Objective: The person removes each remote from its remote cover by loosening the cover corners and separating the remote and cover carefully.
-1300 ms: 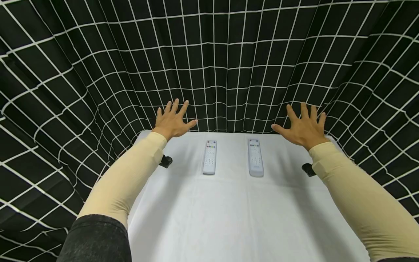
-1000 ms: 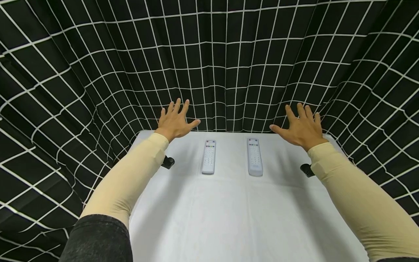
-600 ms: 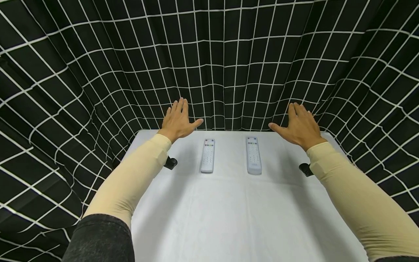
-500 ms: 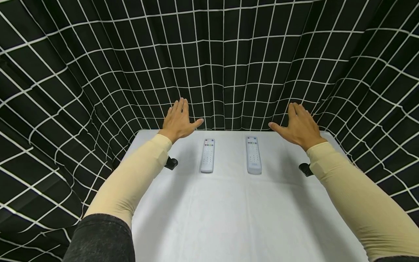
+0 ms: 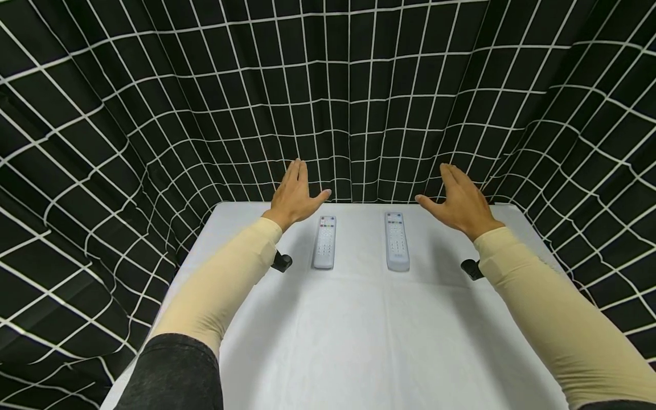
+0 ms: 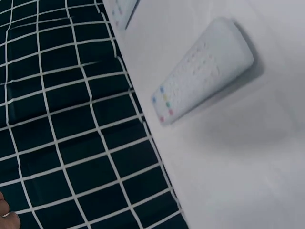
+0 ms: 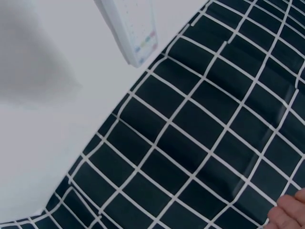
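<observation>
Two pale remote controls lie side by side on the white-covered table, coloured buttons toward its far edge. The left remote control (image 5: 325,242) is slightly smaller than the right remote control (image 5: 397,242). My left hand (image 5: 293,197) hovers above and left of the left one, fingers straight and thumb out to the right, holding nothing. On the other side my right hand (image 5: 459,202) hangs in the air to the right of the right remote, fingers extended, thumb pointing left, also holding nothing. In the wrist views only fingertips (image 6: 8,217) and fingers (image 7: 288,213) show at a lower corner.
The white tabletop (image 5: 343,341) stretches toward me, with the arms' shadows on it. A black curtain with a white grid (image 5: 338,102) hangs behind the table and along both sides. Small black wrist cameras (image 5: 282,262) stick out beneath the sleeves.
Both hands have moved inward toward the remotes, the left one more so. Their spread fingers have drawn together. The remotes lie where they were, while the head view has shifted slightly.
</observation>
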`<act>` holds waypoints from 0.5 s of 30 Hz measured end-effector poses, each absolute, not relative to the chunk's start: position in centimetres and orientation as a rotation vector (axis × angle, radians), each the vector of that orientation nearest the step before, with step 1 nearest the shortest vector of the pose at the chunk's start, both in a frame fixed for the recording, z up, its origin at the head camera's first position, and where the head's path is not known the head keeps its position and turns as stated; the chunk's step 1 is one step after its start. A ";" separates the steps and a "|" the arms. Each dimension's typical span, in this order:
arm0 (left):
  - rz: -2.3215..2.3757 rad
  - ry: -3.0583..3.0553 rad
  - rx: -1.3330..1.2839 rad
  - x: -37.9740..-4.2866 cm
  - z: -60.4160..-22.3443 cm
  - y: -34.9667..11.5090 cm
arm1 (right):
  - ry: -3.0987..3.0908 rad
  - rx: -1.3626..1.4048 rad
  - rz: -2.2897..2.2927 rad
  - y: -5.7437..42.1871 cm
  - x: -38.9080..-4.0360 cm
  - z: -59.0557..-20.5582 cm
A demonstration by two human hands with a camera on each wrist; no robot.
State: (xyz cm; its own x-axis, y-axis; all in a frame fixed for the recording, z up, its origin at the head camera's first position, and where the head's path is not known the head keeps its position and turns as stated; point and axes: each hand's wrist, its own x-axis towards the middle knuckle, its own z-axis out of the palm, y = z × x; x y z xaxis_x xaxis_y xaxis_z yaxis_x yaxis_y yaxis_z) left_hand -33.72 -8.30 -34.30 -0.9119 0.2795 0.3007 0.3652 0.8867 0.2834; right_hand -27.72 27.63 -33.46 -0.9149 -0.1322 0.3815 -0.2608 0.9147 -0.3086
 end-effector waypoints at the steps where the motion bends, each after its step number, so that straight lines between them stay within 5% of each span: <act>1: -0.507 -2.797 -0.493 -33.7 -34.5 -8.1 | -2.723 0.287 0.514 27.5 -27.7 -33.6; 15: -0.697 -2.809 -0.547 -33.8 -38.4 -5.1 | -2.743 0.282 0.549 27.1 -28.0 -35.9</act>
State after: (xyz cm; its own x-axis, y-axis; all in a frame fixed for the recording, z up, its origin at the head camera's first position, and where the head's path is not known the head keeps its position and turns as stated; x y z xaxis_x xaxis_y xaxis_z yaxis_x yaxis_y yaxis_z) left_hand -33.79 -5.06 -38.36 -0.9125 0.3045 0.2731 0.3969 0.8209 0.4107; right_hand -27.99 27.06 -35.91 -0.9264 -0.1274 0.3544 -0.2540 0.9062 -0.3380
